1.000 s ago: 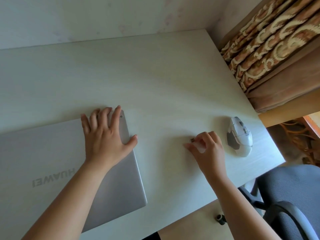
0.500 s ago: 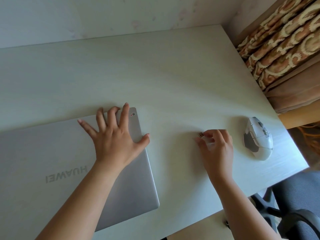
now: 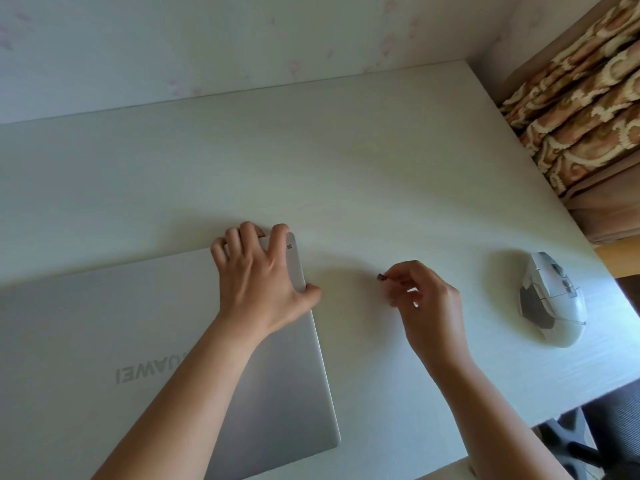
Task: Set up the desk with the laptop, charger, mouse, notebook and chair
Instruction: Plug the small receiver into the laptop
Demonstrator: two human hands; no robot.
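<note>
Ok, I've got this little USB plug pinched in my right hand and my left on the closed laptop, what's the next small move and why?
Probably carry the small plug leftward to the laptop's right edge. The right hand pinches it above the desk, metal tip pointing at that edge, while the left hand grips the laptop's far right corner. The mouse lies untouched to the right. No port is visible, so find it first.

Pale desk with closed laptop and mouse.
</note>
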